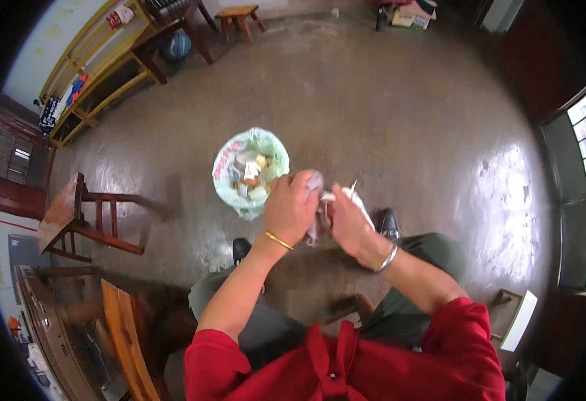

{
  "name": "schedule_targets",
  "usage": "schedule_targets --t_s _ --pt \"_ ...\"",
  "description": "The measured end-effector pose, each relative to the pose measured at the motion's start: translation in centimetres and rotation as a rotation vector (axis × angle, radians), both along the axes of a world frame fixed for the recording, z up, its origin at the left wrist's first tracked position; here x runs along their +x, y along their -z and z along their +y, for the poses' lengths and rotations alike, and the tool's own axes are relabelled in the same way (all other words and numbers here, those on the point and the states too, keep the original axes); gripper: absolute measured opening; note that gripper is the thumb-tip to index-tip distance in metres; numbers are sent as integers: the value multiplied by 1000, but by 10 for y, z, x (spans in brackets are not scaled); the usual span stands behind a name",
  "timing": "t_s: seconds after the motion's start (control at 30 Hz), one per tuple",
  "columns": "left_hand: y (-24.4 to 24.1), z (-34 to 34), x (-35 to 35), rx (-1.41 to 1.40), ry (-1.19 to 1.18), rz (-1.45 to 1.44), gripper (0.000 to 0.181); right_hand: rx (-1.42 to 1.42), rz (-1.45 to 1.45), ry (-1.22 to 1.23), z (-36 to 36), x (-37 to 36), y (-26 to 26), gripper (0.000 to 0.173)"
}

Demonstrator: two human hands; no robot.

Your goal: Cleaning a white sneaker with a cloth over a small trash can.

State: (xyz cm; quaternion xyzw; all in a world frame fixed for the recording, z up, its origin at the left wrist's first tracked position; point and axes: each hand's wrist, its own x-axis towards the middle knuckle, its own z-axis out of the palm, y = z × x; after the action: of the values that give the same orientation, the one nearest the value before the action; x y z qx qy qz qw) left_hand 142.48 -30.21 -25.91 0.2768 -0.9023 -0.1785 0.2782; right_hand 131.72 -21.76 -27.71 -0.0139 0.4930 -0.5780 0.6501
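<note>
My left hand (290, 205), with a gold bangle at its wrist, is closed on a crumpled greyish-pink cloth (313, 236) that hangs below the fingers. Beside it, my right hand (350, 218), with a silver bangle, pinches white material (357, 199) that extends behind the hand; what this is I cannot tell. The two hands nearly meet. Just left of them, partly behind my left hand, a bin lined with a pale green plastic bag (221, 188) stands on the floor. Paper scraps and other rubbish (251, 170) lie inside it.
Around me are a wooden stool (75, 215) at left, a wooden bench (122, 321) at lower left and a small stool (237, 12) at the far wall. A yellow wooden bench (107, 57) and a blue ball (176, 46) are at upper left. My shoes flank the space below my hands.
</note>
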Motion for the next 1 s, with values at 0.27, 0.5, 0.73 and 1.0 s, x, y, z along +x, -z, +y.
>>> schedule_targets --t_s 0.27,0.5,0.73,1.0 --pt "-9 16 12 160 204 -19 38 -186 178 -251 11 -3 2 17" --pt "-10 -49 49 789 -234 699 30 -257 183 3 1 -21 -17 8" --pt "-24 -27 36 670 -182 640 27 -236 -155 125 -4 -26 -19 21" --pt "-20 22 22 -39 151 66 42 -303 1068 -36 -2 -24 5 19"
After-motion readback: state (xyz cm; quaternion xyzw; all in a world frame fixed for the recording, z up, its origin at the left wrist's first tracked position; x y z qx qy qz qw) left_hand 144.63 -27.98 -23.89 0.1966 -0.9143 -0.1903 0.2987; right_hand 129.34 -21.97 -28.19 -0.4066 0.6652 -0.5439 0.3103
